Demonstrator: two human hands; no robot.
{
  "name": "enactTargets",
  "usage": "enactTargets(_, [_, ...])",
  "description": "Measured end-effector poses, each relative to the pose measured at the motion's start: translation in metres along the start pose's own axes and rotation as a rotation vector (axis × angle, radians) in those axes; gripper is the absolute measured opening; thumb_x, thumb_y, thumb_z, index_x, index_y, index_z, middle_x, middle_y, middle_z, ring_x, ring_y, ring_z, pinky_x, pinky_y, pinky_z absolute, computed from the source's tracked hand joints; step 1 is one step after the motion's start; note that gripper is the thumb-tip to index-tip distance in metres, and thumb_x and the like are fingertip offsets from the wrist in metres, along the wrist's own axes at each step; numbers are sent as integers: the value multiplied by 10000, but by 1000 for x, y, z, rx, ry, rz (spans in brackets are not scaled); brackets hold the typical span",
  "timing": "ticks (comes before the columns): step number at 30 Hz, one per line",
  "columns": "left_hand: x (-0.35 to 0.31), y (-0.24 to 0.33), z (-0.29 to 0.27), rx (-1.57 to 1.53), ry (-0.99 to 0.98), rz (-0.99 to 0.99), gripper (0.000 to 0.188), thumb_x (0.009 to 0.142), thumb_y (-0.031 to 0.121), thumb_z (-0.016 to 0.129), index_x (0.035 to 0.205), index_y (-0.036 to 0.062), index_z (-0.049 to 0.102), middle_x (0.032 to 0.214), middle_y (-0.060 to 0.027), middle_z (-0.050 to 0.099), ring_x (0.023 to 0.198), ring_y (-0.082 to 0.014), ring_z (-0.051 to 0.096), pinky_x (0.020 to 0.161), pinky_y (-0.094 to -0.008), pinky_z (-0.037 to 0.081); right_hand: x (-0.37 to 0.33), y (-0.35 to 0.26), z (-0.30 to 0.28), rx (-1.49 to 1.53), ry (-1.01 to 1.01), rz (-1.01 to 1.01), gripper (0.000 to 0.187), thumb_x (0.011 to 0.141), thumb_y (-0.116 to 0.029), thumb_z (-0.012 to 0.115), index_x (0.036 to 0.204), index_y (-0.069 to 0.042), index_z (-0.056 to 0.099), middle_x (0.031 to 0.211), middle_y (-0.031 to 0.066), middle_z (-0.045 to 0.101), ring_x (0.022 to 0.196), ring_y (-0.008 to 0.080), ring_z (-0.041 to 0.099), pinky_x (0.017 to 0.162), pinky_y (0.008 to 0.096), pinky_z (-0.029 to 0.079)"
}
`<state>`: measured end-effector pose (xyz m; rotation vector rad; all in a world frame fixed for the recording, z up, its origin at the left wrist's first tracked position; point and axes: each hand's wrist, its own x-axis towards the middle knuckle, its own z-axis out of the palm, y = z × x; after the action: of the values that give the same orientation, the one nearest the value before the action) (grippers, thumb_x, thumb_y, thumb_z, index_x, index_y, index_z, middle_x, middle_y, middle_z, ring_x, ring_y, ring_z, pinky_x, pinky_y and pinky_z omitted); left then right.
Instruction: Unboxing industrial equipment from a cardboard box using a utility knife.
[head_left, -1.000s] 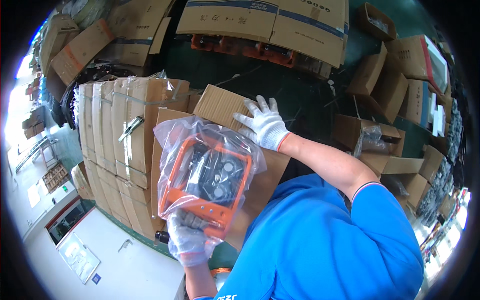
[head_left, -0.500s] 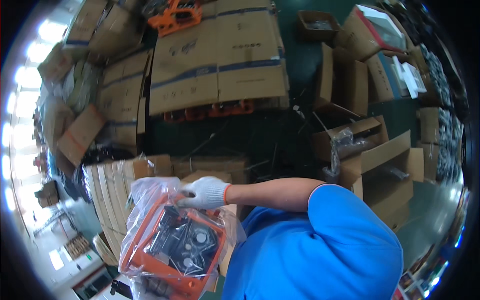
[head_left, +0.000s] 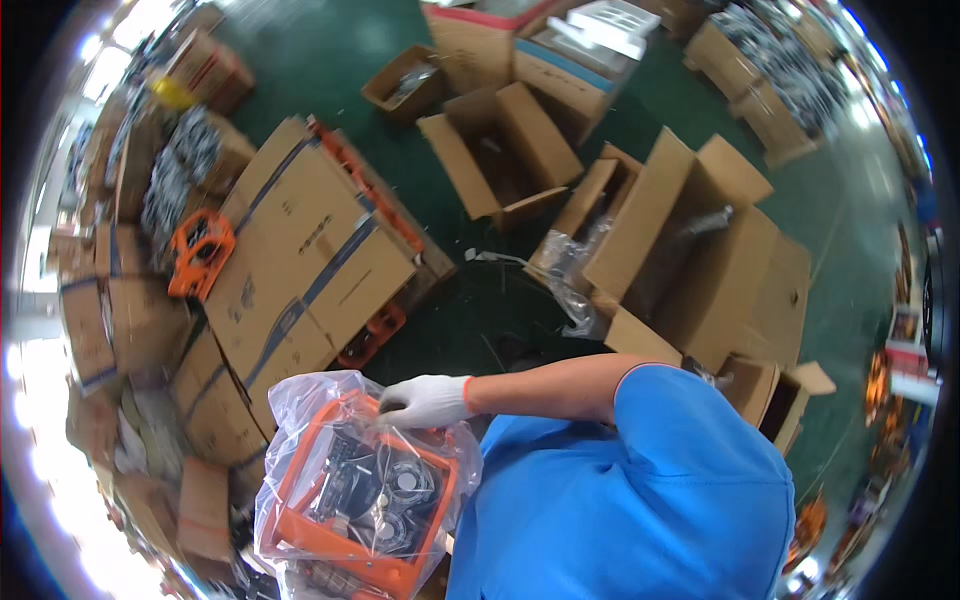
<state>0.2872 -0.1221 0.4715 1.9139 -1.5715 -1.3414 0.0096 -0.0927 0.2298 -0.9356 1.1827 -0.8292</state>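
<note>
An orange frame (head_left: 300, 459) with dark mechanical parts and round light caps inside is wrapped in a clear plastic bag (head_left: 283, 400). It is close against my body at the lower left. My right hand (head_left: 430, 402), in a white knit glove with an orange cuff, is closed on the top edge of the frame through the bag. Its fingertips are partly hidden behind the bar and the plastic. My left hand does not show; the frame and my blue shirt may cover it.
Flat cartons (head_left: 300, 262) lie stacked over orange frames on a pallet, with another orange frame (head_left: 202, 253) on their left. Several open cardboard boxes (head_left: 690, 260) stand to the right, some with clear plastic inside. Green floor (head_left: 450, 310) runs between them.
My view has swung to the right: the carton stack slid left and the open boxes came nearer the middle. The bagged frame stays in my right hand and has turned along with me.
</note>
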Motion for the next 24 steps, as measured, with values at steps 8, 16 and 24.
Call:
enactTargets(8, [75, -3, 88, -489, -375, -192, 281, 1048, 307, 490, 795, 185, 493, 597, 66, 361, 466, -99, 373, 438, -279, 340, -97, 92, -51, 171, 332, -19, 486, 983, -364, 718, 1264, 28, 663, 1054, 85, 733, 916, 160, 692, 808, 331, 565])
enactTargets(16, [101, 15, 141, -215, -627, -60, 264, 1021, 308, 590, 853, 106, 623, 650, 9, 500, 540, -131, 483, 518, -312, 439, -105, 161, -14, 185, 1085, 109, 235, 978, -206, 655, 1078, 4, 687, 962, 198, 741, 912, 281, 733, 799, 393, 563])
enactTargets(24, [94, 27, 154, -248, -669, -119, 135, 1046, 262, 658, 1018, 140, 606, 668, 61, 417, 587, -103, 424, 544, -289, 372, -113, 220, -59, 88, 1630, 225, 218, 978, -204, 627, 1026, 5, 665, 981, 277, 734, 954, 453, 708, 843, 482, 539])
